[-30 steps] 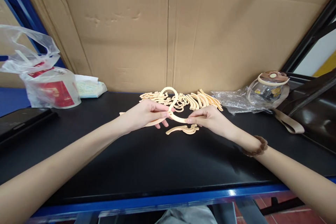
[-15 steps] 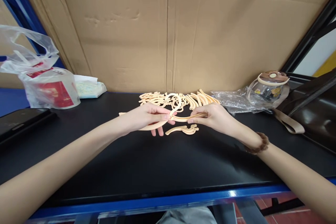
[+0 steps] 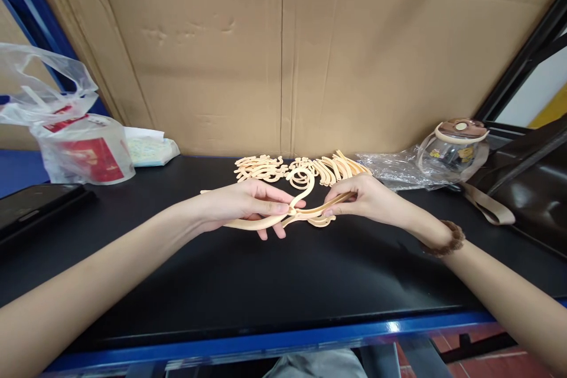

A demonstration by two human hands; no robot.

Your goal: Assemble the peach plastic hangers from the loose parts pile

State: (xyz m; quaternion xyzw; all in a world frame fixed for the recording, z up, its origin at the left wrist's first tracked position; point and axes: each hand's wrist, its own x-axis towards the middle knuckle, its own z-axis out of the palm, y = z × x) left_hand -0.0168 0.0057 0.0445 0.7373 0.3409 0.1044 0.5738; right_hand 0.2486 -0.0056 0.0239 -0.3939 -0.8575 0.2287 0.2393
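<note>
A cream clothes hanger point(image 3: 305, 189), with a curled hook on top and a curved arm to each side, is held above the table between my hands. My left hand point(image 3: 248, 204) pinches it near the joint where hook and arms meet, and one arm runs beneath my palm. With thumb and fingers, my right hand point(image 3: 361, 196) grips the outer part of the right arm point(image 3: 316, 211). Just below, partly hidden by the held hanger, more cream curved parts point(image 3: 322, 222) lie on the table.
Behind my hands are piles of cream curved pieces point(image 3: 259, 168) and longer curved strips point(image 3: 339, 166). At left stand a bagged container point(image 3: 93, 150), a tissue pack point(image 3: 153, 150) and a black device point(image 3: 35, 207). Clear plastic wrap point(image 3: 390, 168), a bottle point(image 3: 456, 144) and a dark bag point(image 3: 527, 183) are at right.
Both hands have come slightly down and nearer with the hanger, which now covers part of the loose pieces below. The hook has swung a little to the right.
</note>
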